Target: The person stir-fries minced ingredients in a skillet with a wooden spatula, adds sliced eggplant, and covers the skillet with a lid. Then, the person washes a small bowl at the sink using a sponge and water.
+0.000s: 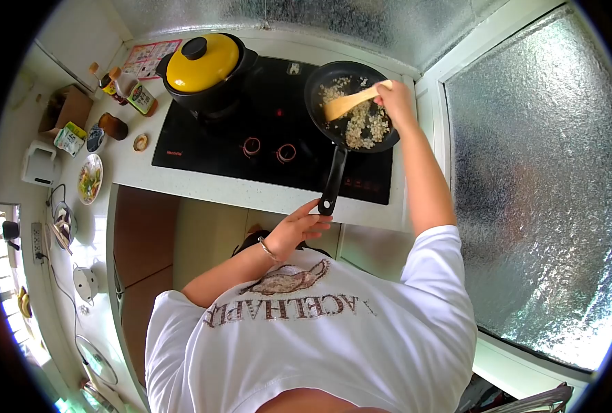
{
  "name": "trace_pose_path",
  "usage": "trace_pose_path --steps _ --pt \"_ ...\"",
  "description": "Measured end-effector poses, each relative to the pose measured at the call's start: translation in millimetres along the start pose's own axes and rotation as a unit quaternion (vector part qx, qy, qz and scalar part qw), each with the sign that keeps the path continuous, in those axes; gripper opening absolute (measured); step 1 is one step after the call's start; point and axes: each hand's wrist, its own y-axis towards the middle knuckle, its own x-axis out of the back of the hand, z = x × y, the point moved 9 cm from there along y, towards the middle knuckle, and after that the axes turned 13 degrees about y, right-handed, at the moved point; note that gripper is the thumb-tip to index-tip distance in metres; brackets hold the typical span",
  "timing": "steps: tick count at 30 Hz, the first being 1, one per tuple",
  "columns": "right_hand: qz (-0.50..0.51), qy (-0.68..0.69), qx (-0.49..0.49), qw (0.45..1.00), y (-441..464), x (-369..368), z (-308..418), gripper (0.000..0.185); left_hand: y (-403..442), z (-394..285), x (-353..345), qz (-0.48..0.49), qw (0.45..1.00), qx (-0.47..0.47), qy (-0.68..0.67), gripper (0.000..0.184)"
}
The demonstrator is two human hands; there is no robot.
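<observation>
In the head view, my right hand (394, 100) is closed around the handle end of a wooden spatula (347, 103). The spatula's flat blade rests in a black frying pan (317, 82), among small pale chopped bits (364, 129) spread over the pan's bottom. My left hand (297, 228), with a bracelet at its wrist, is beside the tip of the pan's black handle (333, 180). Its fingers are apart and not wrapped around the handle; whether they touch it I cannot tell.
A black pot with a yellow lid (202, 63) stands at the left of the black cooktop (202, 148). Bottles (139, 96), a jar (113, 126) and a plate of cut food (90, 179) are on the left counter. A frosted glass panel (533, 186) borders the right.
</observation>
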Motion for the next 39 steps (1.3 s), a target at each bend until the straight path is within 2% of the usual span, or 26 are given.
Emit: trace_pose_path --steps 4,7,8,10,12,13,17,19,20,23,24,26,30,33,35,36,38,39 --pt "-0.087 0.028 -0.017 0.996 4 46 6 0.02 -1 0 -1 -0.005 1.0 -0.002 0.007 0.053" --pt "-0.106 0.1 -0.017 0.989 -1 17 6 0.019 0 0 -1 -0.009 1.0 0.002 0.005 0.053" --pt "-0.08 0.077 -0.017 0.994 3 3 -3 0.019 0 -1 -2 -0.006 1.0 0.005 0.007 0.053" --pt "-0.091 0.015 -0.006 0.996 2 2 -7 0.019 1 1 -2 -0.006 1.0 0.004 0.008 0.052" --pt "-0.105 -0.006 0.007 0.994 16 30 -41 0.021 0 0 0 -0.005 1.0 0.002 0.01 0.052" --pt "-0.142 0.046 -0.029 0.988 -3 45 -22 0.022 -1 1 0 -0.006 1.0 0.0 0.01 0.052" --pt "-0.166 0.062 -0.001 0.984 4 81 -24 0.023 -1 0 0 0.0 1.0 0.0 0.001 0.051" --pt "-0.1 -0.016 0.096 0.99 7 65 -7 0.02 1 3 2 0.001 1.0 -0.001 0.0 0.051" --pt "-0.102 -0.014 0.095 0.99 5 62 -10 0.02 1 4 2 0.005 1.0 -0.001 0.0 0.052" --pt "0.041 -0.149 0.222 0.963 -24 18 18 0.017 2 2 2 0.011 1.0 -0.002 0.007 0.052" --pt "0.04 -0.15 0.221 0.963 -36 20 29 0.017 2 1 2 0.013 1.0 -0.001 0.008 0.052" --pt "0.117 -0.174 0.177 0.962 -62 15 46 0.016 2 1 1 0.018 1.0 0.001 0.005 0.052" --pt "0.192 -0.196 0.135 0.952 -96 20 69 0.015 2 1 2 0.025 1.0 0.0 0.001 0.052" --pt "0.166 -0.15 0.102 0.969 -83 21 47 0.016 1 4 1 0.027 1.0 0.007 0.007 0.052" --pt "0.074 -0.13 0.137 0.979 -63 39 43 0.015 1 2 1 0.013 1.0 0.008 0.02 0.054" --pt "0.072 -0.131 0.135 0.98 -55 40 35 0.015 0 2 -1 0.015 1.0 0.01 0.021 0.054" --pt "0.019 -0.16 0.241 0.957 -47 44 33 0.015 -2 1 -1 0.005 1.0 0.011 0.021 0.057" --pt "0.017 -0.164 0.234 0.958 -43 44 24 0.017 -3 1 -1 0.008 1.0 0.014 0.022 0.057"
